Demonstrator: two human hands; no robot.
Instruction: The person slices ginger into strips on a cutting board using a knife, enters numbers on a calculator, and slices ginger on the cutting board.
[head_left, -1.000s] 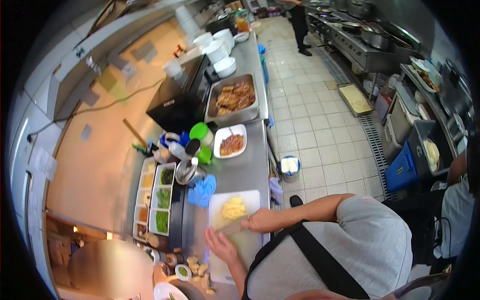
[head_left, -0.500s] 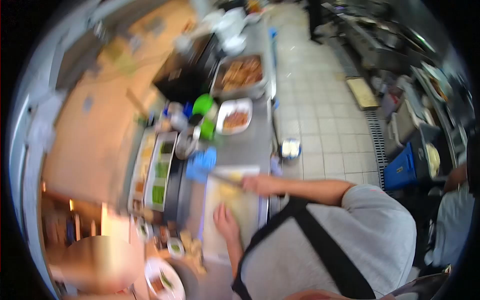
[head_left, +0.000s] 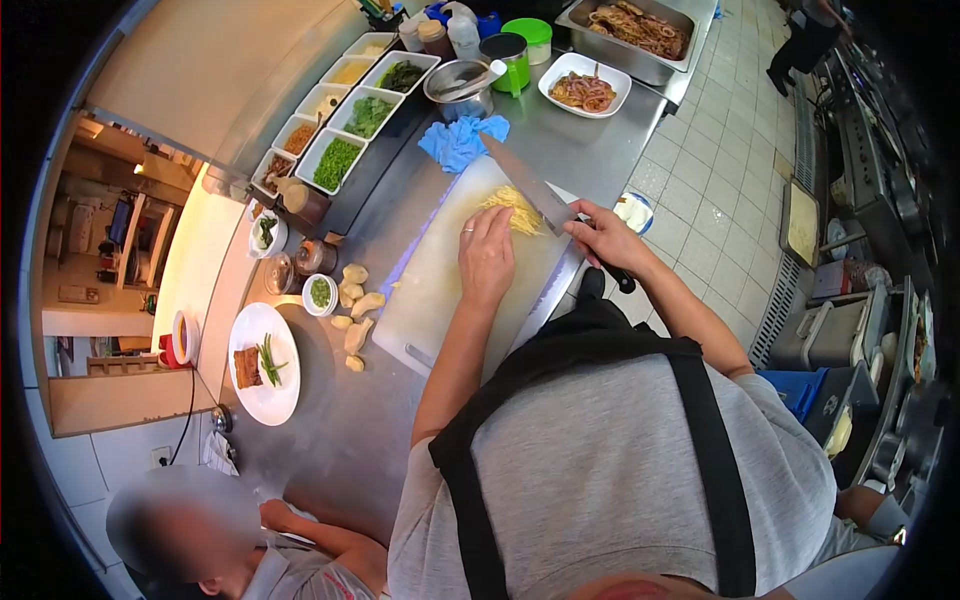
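Observation:
My right hand grips a broad-bladed knife by its black handle. Its blade slants up and left across a pile of pale yellow shreds, which look like ginger, on a white cutting board. At the near edge of the pile, my left hand is bent with its fingers together, the tips pressed on the shreds. Several knobbly ginger pieces lie on the steel counter left of the board. A crumpled blue cloth or glove sits by the board's far end.
White tubs of toppings line the back. Beyond the board stand a metal pot, a green container, a white bowl of meat and a steel tray. A plate and another person are at left.
The view has turned and become sharper. The knife, held lower over the board before, now stands angled beside the shreds. My left hand has come up to the pile.

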